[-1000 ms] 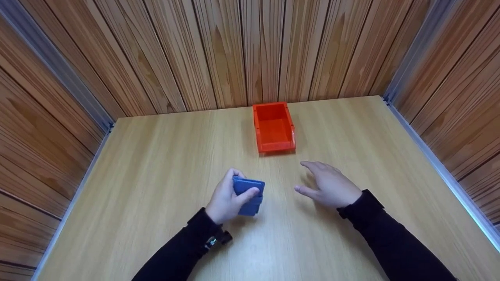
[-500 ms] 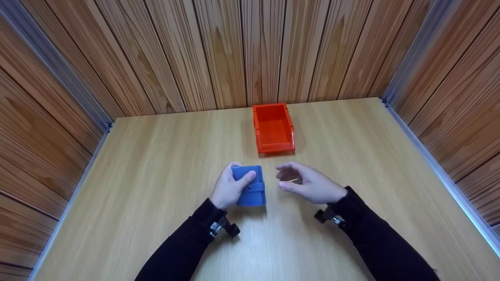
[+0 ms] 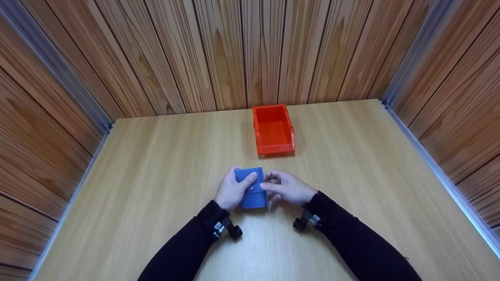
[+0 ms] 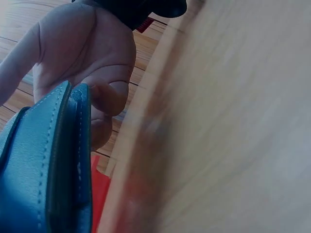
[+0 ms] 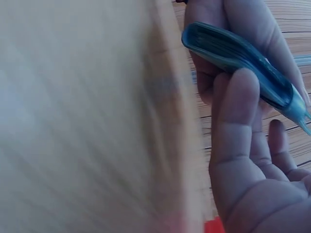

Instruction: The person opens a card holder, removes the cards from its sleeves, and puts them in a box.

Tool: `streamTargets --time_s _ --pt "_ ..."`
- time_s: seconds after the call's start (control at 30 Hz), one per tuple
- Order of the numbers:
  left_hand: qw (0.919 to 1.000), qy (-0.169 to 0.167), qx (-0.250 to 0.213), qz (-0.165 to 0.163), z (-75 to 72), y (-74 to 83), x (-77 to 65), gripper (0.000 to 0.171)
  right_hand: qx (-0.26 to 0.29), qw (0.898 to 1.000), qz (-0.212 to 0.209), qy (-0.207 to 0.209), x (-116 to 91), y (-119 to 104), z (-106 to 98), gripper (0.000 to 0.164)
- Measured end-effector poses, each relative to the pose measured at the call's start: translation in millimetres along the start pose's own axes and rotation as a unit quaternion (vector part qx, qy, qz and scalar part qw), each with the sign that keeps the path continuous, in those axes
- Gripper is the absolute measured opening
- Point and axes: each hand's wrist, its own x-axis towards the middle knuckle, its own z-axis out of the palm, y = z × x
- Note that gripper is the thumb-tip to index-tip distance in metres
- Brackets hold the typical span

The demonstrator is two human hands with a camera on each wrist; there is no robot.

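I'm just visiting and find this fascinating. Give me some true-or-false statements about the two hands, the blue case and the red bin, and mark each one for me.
1. The left hand grips the blue case. True.
2. In the head view, the right hand is at the case's right edge. True.
3. The red bin stands on the table. True.
4. The bin is nearer the person than the case is. False: it is farther off, toward the back wall.
5. The case lies inside the bin. False: the left hand holds it on the person's side of the bin.
6. The person wears white. False: both sleeves are black.
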Motion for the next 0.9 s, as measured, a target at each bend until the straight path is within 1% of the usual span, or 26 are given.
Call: streamTargets --time_s 0.17,0.23,0.3,0.4,0.47,0.5,0.57,0.67,0.8,0.9 --pt "0.9995 -0.009 0.026 -0.014 0.3 -5.6 1.4 0.044 0.021 1.000 -0.005 -0.003 5 10 1 0.041" --pt "0.9989 -0.011 0.043 -0.016 0.1 -4.1 0.8 0.042 0.045 0.999 -0.008 -0.012 6 13 2 0.039" --pt "0.9984 -0.016 0.051 -0.017 0.6 2.8 -2.8 0.039 0.068 0.997 -0.009 -0.020 6 15 2 0.036" --pt "0.9981 -0.026 0.052 -0.021 1.3 9.3 -6.3 0.035 0.089 0.996 -0.006 -0.021 6 17 3 0.032" --pt "0.9982 -0.033 0.045 -0.023 0.7 7.8 -5.6 0.035 0.092 0.996 -0.003 -0.017 6 18 3 0.030" --pt "0.9981 -0.037 0.041 -0.027 -0.2 3.7 -2.9 0.036 0.094 0.995 -0.002 -0.015 6 18 2 0.029" --pt "0.9982 -0.043 0.026 -0.033 -2.3 -3.3 1.0 0.039 0.096 0.995 0.002 -0.010 5 19 2 0.028" --pt "0.9971 -0.060 -0.021 -0.041 -4.8 -11.4 5.5 0.042 0.108 0.994 0.004 -0.003 5 20 2 0.028" --pt "0.9907 -0.091 -0.084 -0.056 -7.7 -13.0 5.3 0.048 0.136 0.991 0.007 0.002 6 20 0 0.031" --pt "0.9858 -0.110 -0.107 -0.067 -10.6 -14.7 5.6 0.054 0.151 0.988 0.008 0.002 6 21 -1 0.034"
